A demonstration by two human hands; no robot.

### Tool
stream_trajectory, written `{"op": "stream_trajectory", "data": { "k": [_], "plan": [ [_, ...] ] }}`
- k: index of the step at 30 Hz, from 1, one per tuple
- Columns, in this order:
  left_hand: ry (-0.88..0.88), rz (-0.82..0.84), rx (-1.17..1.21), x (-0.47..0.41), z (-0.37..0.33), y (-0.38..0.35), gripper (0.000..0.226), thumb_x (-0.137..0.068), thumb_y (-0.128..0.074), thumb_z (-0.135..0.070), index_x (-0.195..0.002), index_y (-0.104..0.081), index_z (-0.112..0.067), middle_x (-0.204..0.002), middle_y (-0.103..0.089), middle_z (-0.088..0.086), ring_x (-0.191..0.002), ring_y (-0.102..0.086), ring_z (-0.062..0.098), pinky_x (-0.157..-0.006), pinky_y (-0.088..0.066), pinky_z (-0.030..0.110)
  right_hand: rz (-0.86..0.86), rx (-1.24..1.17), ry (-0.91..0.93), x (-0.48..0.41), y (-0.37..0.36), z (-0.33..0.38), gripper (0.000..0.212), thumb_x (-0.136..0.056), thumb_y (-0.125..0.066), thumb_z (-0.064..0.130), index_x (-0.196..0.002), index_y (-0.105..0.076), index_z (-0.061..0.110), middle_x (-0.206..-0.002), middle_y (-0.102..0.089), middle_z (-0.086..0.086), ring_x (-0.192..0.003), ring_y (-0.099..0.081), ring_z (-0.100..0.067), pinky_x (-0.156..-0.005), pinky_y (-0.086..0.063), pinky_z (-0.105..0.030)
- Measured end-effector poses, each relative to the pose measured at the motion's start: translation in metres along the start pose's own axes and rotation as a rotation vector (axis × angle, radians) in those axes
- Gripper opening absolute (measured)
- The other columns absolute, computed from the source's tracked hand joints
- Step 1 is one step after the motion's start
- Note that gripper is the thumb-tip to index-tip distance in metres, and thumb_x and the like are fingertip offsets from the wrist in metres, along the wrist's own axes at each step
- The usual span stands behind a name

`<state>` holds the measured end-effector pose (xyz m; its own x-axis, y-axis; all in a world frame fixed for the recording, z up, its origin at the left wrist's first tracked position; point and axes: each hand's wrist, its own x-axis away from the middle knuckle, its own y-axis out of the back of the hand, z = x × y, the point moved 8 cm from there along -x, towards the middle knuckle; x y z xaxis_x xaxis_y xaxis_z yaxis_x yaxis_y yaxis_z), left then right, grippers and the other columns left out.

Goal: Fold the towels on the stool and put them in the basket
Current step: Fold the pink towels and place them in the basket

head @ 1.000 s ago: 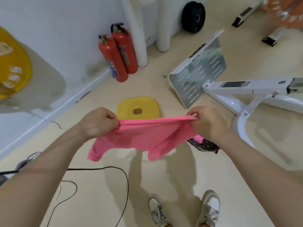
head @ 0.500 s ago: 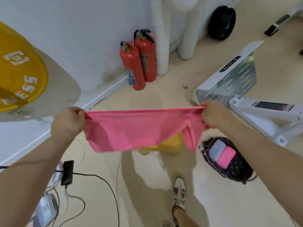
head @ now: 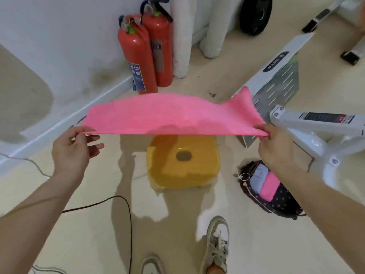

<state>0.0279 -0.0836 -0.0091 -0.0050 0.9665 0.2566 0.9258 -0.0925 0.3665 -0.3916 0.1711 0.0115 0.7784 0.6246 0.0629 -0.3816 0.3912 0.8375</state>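
- Two corners of one pink towel [head: 173, 115] are held. The left grip [head: 73, 149] pinches the near left corner between thumb and forefinger, its other fingers loose and spread. The right grip [head: 274, 147] is curled round the near right corner.
- Between them the towel is pulled taut and lies nearly flat in the air. Its far edge is lifted, and the far right corner stands up in a peak.
- Right below the towel, clear of it, a yellow stool [head: 183, 161] with a hole in its top stands on the floor.
- Just right of the stool, under the right forearm, a dark dotted basket [head: 280, 202] sits on the floor. A folded grey cloth [head: 259, 179] and a folded pink cloth [head: 269, 187] lie in it side by side.
- At the floor's far edge, two red extinguishers [head: 136, 56] stand against the wall.
- Toward the near left, a black cable [head: 126, 214] loops across the floor. A shoe [head: 216, 240] is planted at the near edge.
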Motion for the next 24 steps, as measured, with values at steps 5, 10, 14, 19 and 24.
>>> {"op": "stream_trajectory", "data": {
  "k": [5,10,14,19,24],
  "plan": [
    [0.155,0.062,0.145,0.011,0.15,-0.047,0.036,-0.084,-0.045,0.005,-0.081,-0.072,-0.018,-0.084,-0.069,-0.005,-0.09,-0.059,0.015,-0.077,-0.053,0.028,0.097,-0.103,-0.343,0.043,-0.102,-0.129,0.03,-0.09,-0.047,-0.002,-0.095,-0.067,0.019,-0.084,-0.064,-0.008,-0.066,-0.061,-0.017,-0.067,-0.053,-0.02],
    [0.405,-0.007,0.383,0.016,0.265,-0.08,0.044,-0.074,-0.039,0.006,-0.054,-0.071,-0.014,-0.085,-0.069,0.005,-0.072,-0.059,0.016,-0.072,-0.052,0.024,0.329,-0.283,-0.675,0.1,-0.197,-0.197,0.022,-0.096,-0.038,0.014,-0.107,-0.051,0.028,-0.085,-0.053,-0.002,-0.06,-0.063,-0.034,-0.039,-0.054,-0.032],
    [0.543,-0.036,0.588,-0.01,0.307,-0.103,0.026,-0.076,-0.045,0.005,-0.077,-0.067,-0.008,-0.082,-0.064,0.006,-0.062,-0.058,0.016,-0.057,-0.054,0.023,0.588,-0.343,-0.677,0.102,-0.249,-0.212,0.028,-0.093,-0.032,0.01,-0.101,-0.054,0.026,-0.094,-0.068,-0.017,-0.057,-0.069,-0.031,-0.053,-0.058,-0.031],
    [0.578,0.072,0.443,-0.047,0.326,-0.121,0.037,-0.082,-0.035,0.01,-0.075,-0.063,-0.013,-0.073,-0.05,0.003,-0.042,-0.049,0.008,-0.034,-0.039,0.01,0.685,-0.371,-0.489,0.059,-0.279,-0.216,0.028,-0.091,-0.03,0.003,-0.074,-0.051,0.012,-0.067,-0.05,-0.011,-0.05,-0.049,-0.018,-0.049,-0.039,-0.021],
    [0.36,0.072,0.174,-0.069,0.301,-0.11,0.026,-0.088,-0.045,0.014,-0.081,-0.063,-0.004,-0.074,-0.059,0.013,-0.064,-0.053,0.019,-0.037,-0.049,0.016,0.362,-0.556,-0.374,0.015,-0.268,-0.233,0.03,-0.094,-0.042,-0.004,-0.091,-0.067,0.012,-0.069,-0.057,-0.01,-0.04,-0.059,-0.017,-0.032,-0.036,-0.014]
  ]
}}
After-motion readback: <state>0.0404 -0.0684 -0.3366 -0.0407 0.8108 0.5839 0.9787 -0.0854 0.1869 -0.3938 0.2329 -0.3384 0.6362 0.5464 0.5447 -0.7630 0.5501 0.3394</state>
